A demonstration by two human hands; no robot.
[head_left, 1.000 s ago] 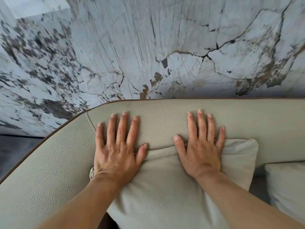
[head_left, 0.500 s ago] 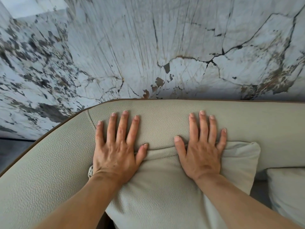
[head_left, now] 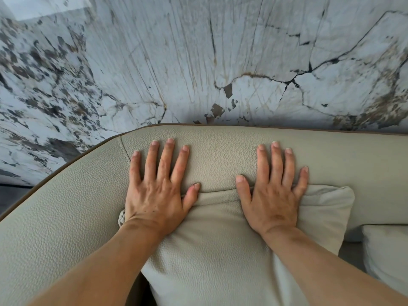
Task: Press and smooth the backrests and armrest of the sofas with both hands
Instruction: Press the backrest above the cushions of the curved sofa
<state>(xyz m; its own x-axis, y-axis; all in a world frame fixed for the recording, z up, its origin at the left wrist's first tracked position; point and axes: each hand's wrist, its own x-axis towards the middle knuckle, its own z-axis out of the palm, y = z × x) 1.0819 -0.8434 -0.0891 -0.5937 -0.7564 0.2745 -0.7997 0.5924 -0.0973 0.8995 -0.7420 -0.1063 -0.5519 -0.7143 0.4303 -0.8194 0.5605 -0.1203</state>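
A beige leather sofa backrest (head_left: 220, 155) with brown piping runs across the middle of the view and curves down on the left into the armrest (head_left: 55, 213). A matching beige cushion (head_left: 220, 239) leans against the backrest. My left hand (head_left: 159, 191) lies flat, fingers spread, its fingers on the backrest and its palm over the cushion's top left corner. My right hand (head_left: 273, 195) lies flat the same way, fingers on the backrest and palm on the cushion's upper right part. Neither hand holds anything.
A white marble wall (head_left: 198, 62) with dark veins and brown patches rises directly behind the sofa. A second pale cushion (head_left: 388, 257) sits at the right edge. Dark floor (head_left: 13, 193) shows at the far left.
Both hands stay flat in almost the same place on the backrest and cushion. The view has shifted slightly; the fingers sit a little lower on the backrest.
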